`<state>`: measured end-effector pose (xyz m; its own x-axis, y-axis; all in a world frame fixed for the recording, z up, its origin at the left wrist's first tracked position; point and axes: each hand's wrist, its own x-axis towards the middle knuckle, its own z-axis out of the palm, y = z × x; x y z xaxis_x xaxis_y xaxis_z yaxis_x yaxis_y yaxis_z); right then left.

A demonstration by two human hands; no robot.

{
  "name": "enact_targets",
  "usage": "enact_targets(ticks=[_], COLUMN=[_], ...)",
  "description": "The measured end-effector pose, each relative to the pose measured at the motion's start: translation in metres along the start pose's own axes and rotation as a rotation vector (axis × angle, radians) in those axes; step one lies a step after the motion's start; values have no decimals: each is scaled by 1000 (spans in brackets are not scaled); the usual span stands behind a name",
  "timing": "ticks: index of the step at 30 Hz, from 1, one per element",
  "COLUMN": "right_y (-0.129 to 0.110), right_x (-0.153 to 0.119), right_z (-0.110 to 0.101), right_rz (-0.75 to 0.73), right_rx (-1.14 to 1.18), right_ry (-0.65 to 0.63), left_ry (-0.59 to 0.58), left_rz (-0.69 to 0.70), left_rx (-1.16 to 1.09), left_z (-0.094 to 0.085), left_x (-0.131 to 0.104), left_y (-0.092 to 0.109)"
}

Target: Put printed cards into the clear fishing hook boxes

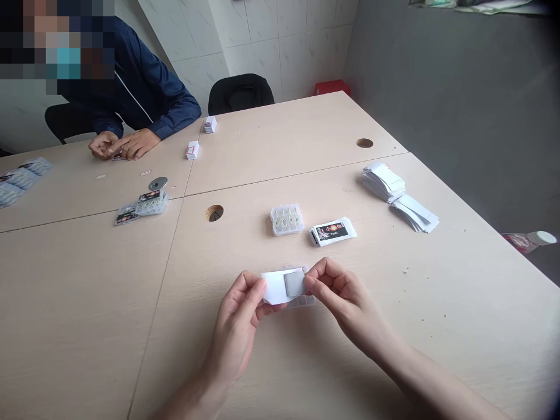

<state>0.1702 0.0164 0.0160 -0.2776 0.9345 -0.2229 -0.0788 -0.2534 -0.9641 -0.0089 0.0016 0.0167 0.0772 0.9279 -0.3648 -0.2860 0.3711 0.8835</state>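
Note:
My left hand (240, 315) pinches the left end of a white paper slip (275, 289). At the slip's right part, my right hand (339, 289) holds a small grey square piece (295, 284) between thumb and fingers, against the paper. Beneath them lies a clear plastic box (301, 301), mostly hidden by the paper and hands. Beyond my hands sits another clear box (286, 220) with several looped items inside. To its right is a small stack of black-and-white printed cards (333, 231).
White paper stacks (384, 182) lie at the right on the table (210, 361). Packed boxes (142, 207) lie left, near a round metal disc (158, 183). Across the table sits a person in a blue jacket (144, 76). A white-capped bottle (527, 240) stands beyond the right edge.

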Motion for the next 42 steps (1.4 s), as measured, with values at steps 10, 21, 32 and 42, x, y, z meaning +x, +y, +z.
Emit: enact_targets(ticks=[10,21,32,42], right_y=[0,-4,-2,-1], right_x=[-1,-1,0,0], right_z=[-1,2,2,2], right_rz=[-1,-2,2,10], right_rx=[4,-30,-24,3], right_ry=[-5,-64,-70,-67], left_ry=[14,8,11,44], left_rz=[-6,12,20,28], left_rx=[-33,-9,-22,-19], left_z=[0,0,0,0], left_x=[0,-2,2,1], left_y=[0,-1,-1,-2])
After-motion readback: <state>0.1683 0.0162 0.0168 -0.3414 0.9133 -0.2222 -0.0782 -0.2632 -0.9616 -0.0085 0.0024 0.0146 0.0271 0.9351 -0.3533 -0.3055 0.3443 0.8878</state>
